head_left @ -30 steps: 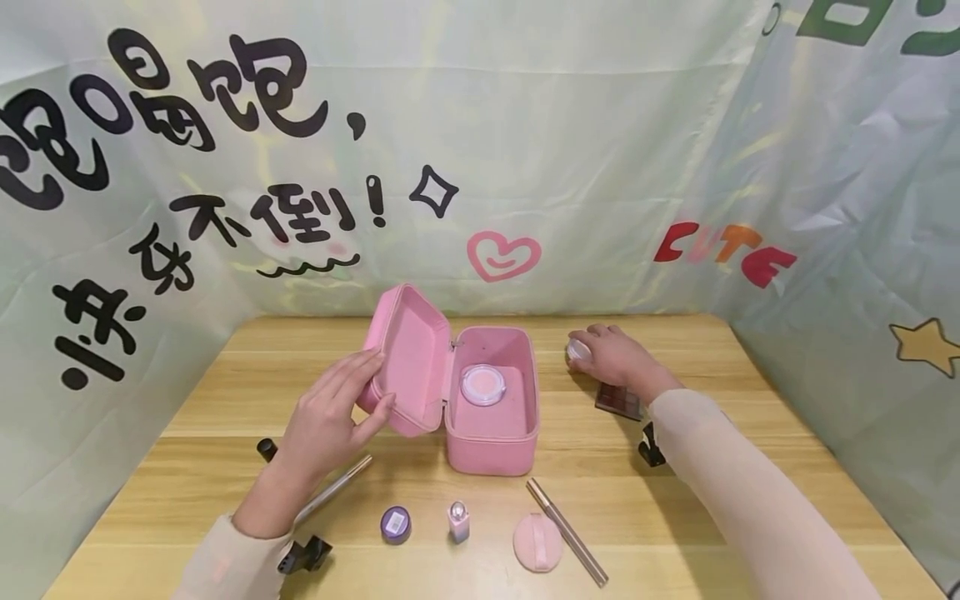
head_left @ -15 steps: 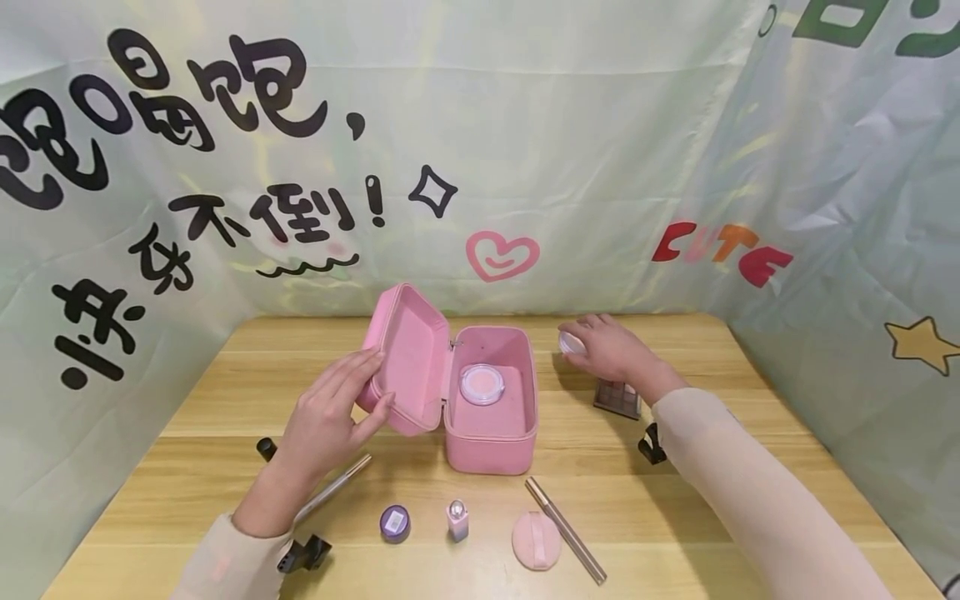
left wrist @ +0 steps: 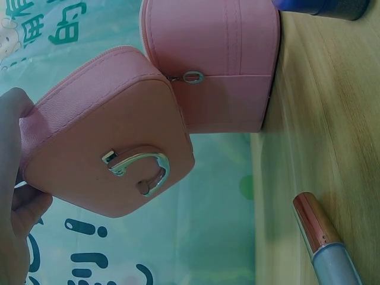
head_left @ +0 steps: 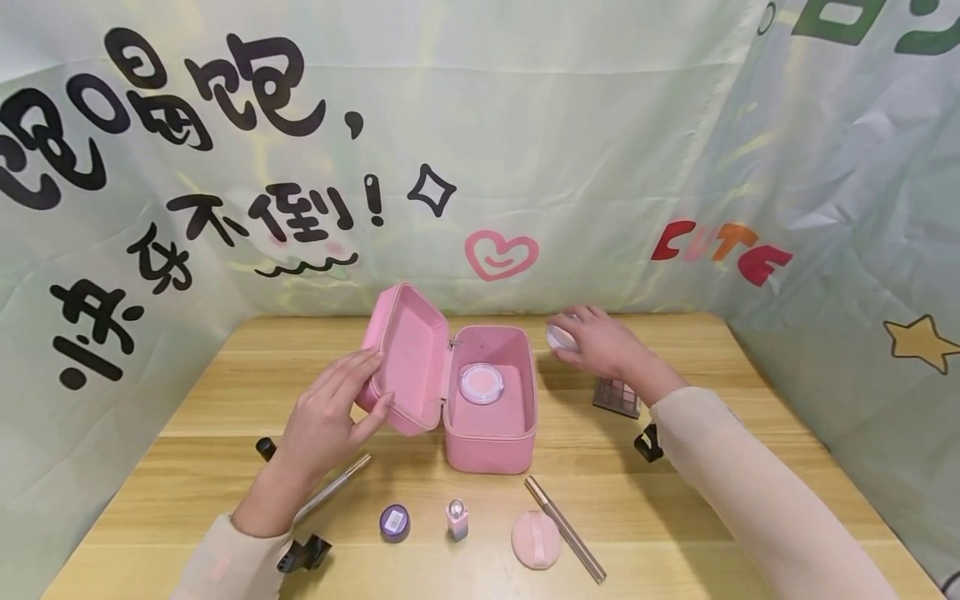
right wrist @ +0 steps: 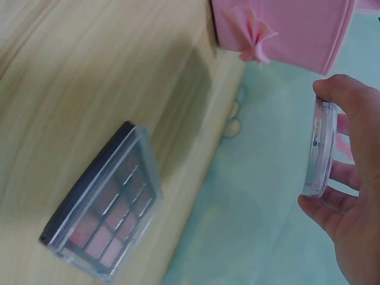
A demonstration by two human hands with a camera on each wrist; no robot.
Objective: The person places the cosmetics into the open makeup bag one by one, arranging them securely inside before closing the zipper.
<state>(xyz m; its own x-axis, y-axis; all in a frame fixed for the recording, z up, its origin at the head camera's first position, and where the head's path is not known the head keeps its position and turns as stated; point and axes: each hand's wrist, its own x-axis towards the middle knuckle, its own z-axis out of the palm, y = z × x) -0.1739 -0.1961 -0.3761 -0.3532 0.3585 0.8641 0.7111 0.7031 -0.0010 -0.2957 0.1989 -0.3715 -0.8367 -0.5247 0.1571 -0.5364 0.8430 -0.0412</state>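
Note:
A pink cosmetic case (head_left: 491, 456) stands on the table with its lid (head_left: 412, 358) swung out to the left. My left hand (head_left: 318, 421) grips the lid's outer edge between thumb and fingers; the lid's handle (left wrist: 155, 159) shows in the left wrist view. Inside the case lies a round compact (head_left: 482, 383) with a pale pink centre. Right of the case, my right hand (head_left: 606, 343) pinches a second round clear compact (right wrist: 320, 148) by its rim, raised off the table. An eyeshadow palette (right wrist: 113, 208) lies below that hand.
Nearer the front are a purple-lidded jar (head_left: 394, 523), a small pink bottle (head_left: 457, 521), a pink powder puff (head_left: 536, 542) and a slim metallic tube (head_left: 566, 532). Another slim tube (head_left: 341, 483) and a black-capped item (head_left: 266, 448) lie by the left forearm. Printed cloth hangs behind.
My right hand has moved left with the compact, closer to the case, uncovering more of the eyeshadow palette. The left hand keeps its grip on the lid.

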